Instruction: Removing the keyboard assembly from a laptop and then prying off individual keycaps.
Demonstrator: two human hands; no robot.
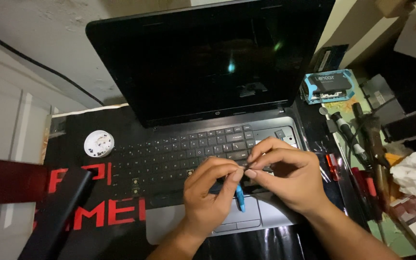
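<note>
At centre left of the frame, a small white dish (98, 143) is holding loose bits. Bare sockets are showing on the laptop keyboard (179, 154), most keys remaining. At lower centre, the left hand (208, 195) is gripping a blue pry tool (240, 198); the right hand (280, 175), fingers narrowed, is pinching something tiny, perhaps a keycap.

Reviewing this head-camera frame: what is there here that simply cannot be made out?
- What the fingertips pinch: hidden between left hand and right hand.
- Upper end of the blue tool: covered by the left fingers.
- Keys beneath both hands on the laptop.
- Contents of the white round dish: too small.
- Tools at right: dim, overlapping.
</note>
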